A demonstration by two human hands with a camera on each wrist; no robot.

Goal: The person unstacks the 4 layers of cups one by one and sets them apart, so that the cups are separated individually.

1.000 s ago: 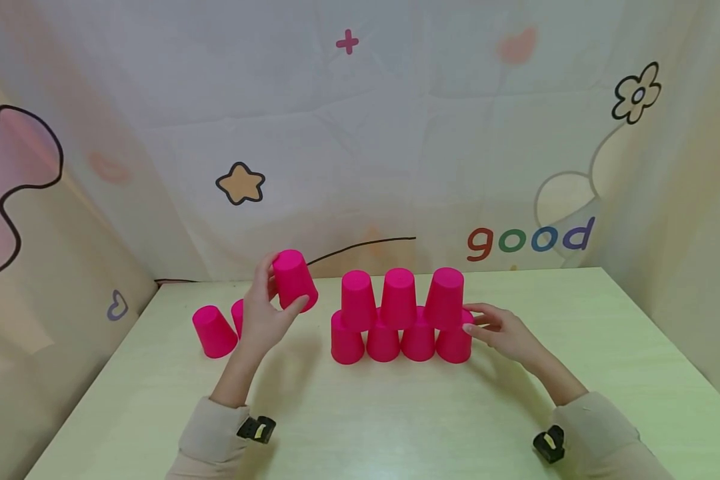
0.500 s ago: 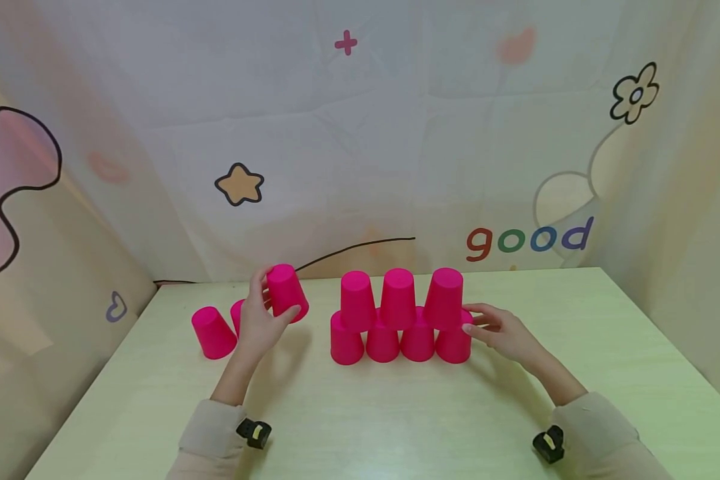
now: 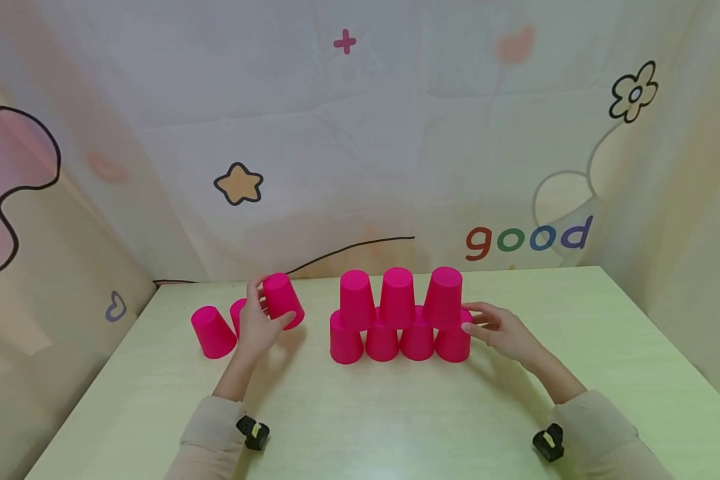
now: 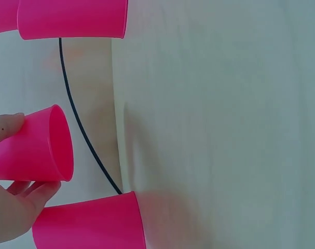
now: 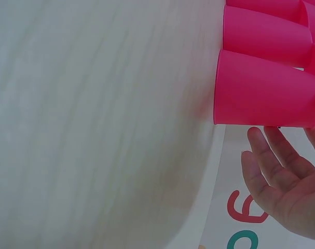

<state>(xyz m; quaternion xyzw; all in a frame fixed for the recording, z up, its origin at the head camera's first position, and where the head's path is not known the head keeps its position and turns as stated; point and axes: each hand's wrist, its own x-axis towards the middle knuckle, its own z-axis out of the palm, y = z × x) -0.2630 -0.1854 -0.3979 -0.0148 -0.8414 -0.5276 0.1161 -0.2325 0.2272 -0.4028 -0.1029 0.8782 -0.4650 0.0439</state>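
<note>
Spanning the foreground is a pale wood-look table (image 3: 360, 427), a beige sleeve cuff (image 3: 211, 425) at lower left, a second beige cuff (image 3: 597, 425) at lower right. Over at right of centre, the right hand (image 3: 507, 335): fingers loose and extended, tips at the side of the stack, no grip. And that stack! Mid-frame, a bottom row of four upturned pink tapered plastic cups (image 3: 383, 345), and bridging it, an upper row of three matching cups (image 3: 398, 300). Two tiers up, third not begun. Left of centre, the left hand (image 3: 259, 331) has thumb and fingers around an upturned pink plastic cup (image 3: 282, 299), apparently just off the table. Outside the stack too: a loose pink cup (image 3: 213, 333) at left and a half-hidden pink cup (image 3: 237, 313) behind that hand. Seven placed, three left; I'd call it past halfway. Furthest back, a printed cloth backdrop (image 3: 396, 167).
</note>
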